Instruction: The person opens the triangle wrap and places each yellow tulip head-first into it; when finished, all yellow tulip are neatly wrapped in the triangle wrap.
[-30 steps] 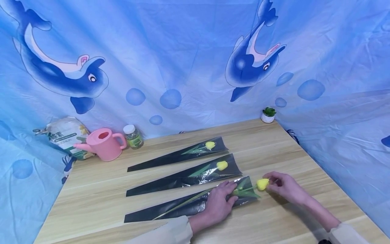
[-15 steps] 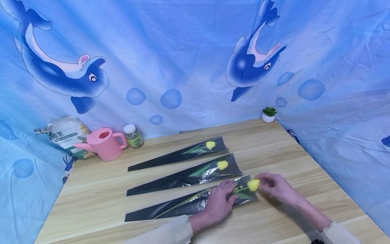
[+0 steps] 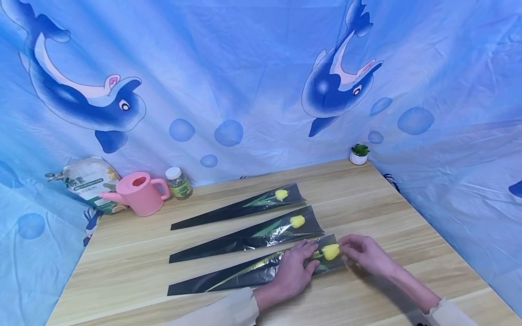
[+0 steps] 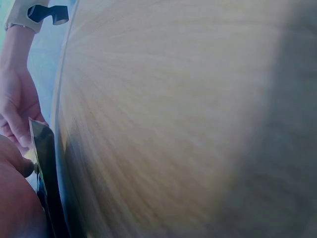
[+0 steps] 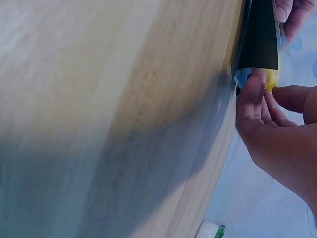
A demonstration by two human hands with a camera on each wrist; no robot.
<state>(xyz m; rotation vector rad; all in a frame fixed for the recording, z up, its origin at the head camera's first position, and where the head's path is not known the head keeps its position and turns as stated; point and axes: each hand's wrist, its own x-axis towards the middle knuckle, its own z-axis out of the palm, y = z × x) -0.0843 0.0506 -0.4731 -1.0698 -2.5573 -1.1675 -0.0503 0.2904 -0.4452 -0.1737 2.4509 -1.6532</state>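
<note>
The right hand [image 3: 363,253] pinches the yellow tulip [image 3: 330,251], feeding it into the nearest sleeve [image 3: 253,274] on the bench (left hand [image 3: 291,271] flat, pinning it); a further inward push seems needed.

Likely a staged craft corner, dolphin-print backdrop [image 3: 244,81], wooden table [image 3: 367,199], pink watering can [image 3: 136,192]

A pale wooden table [image 3: 367,199] — behind it, a blue dolphin-printed curtain [image 3: 244,68], evenly lit.
</note>
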